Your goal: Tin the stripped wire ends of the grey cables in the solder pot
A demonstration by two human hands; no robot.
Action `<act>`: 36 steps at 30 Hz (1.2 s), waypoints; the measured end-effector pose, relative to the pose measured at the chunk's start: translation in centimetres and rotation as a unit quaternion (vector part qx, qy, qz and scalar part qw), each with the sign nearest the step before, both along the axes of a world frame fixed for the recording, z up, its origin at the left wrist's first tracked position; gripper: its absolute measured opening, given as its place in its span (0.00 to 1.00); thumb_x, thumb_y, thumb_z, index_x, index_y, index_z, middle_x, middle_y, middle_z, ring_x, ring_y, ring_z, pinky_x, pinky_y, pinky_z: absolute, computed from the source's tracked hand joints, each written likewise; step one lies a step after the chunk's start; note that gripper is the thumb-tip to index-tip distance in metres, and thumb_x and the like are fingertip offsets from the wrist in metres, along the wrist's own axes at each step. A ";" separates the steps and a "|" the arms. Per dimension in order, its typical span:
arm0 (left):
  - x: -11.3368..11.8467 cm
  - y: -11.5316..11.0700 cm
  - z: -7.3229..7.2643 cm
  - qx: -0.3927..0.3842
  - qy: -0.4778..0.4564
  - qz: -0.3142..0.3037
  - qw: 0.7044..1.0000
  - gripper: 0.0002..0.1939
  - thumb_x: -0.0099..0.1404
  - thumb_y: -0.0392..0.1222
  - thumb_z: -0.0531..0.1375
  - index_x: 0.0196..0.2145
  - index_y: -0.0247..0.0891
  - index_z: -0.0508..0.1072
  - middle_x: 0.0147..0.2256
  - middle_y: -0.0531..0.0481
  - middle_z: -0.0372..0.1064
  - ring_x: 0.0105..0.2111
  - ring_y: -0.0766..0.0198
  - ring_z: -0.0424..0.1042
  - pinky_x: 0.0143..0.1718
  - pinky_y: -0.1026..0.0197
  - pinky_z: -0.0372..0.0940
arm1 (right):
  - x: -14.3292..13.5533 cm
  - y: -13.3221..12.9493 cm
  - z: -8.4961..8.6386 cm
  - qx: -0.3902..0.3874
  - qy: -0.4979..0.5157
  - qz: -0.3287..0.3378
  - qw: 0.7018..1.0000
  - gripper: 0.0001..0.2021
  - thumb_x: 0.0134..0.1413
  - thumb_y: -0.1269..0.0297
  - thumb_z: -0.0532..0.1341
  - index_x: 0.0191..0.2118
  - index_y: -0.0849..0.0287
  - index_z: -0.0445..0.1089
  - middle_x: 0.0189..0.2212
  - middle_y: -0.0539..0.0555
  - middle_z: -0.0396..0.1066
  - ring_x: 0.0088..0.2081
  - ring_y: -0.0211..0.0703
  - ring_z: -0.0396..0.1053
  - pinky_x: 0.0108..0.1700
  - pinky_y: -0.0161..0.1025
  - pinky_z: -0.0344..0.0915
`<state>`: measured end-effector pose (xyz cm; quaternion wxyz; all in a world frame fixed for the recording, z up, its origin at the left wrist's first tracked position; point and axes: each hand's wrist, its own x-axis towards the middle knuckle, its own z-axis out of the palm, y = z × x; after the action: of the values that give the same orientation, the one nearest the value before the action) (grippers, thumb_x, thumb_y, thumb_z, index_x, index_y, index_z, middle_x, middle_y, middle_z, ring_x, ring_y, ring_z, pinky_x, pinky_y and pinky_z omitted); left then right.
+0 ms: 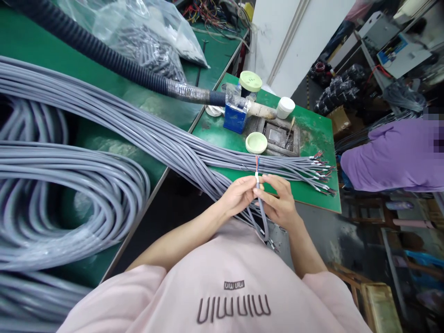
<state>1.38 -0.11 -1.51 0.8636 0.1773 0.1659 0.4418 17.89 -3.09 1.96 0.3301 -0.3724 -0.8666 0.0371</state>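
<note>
A grey cable (pixel 262 210) stands upright between my hands, with a white band near its top and thin red and blue wires fanning out above. My left hand (pixel 241 194) pinches the cable at the white band. Closed on the same cable from the right is my right hand (pixel 279 199), its fingers just below and beside the band. Beyond my hands, a bundle of grey cables (pixel 222 157) crosses the green table (pixel 321 132), its stripped ends lying at the right edge. An open pale green tub (pixel 256 142) sits just behind the wire tips.
A black hose (pixel 138 74) runs to a blue box (pixel 235 118) beside a soldering pot (pixel 279 136). White (pixel 286 107) and green-lidded (pixel 250 81) tubs stand behind. Large cable coils (pixel 121 185) lie left. A person in purple (pixel 391 157) is at the right.
</note>
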 end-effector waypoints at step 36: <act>-5.9 4.5 -4.5 0.515 0.609 0.377 0.470 0.05 0.65 0.41 0.60 0.36 0.40 0.76 0.30 0.51 0.77 0.30 0.63 0.70 0.35 0.56 0.56 | -0.2 17.6 0.1 -0.099 0.146 -0.187 0.966 0.15 0.62 0.53 0.54 0.34 0.56 0.73 0.30 0.51 0.77 0.36 0.44 0.75 0.44 0.42 0.68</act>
<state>-4.48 4.43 -6.02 0.0466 0.7348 0.4435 0.5111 17.70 14.54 2.09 0.4159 -0.5487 -0.7161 0.1144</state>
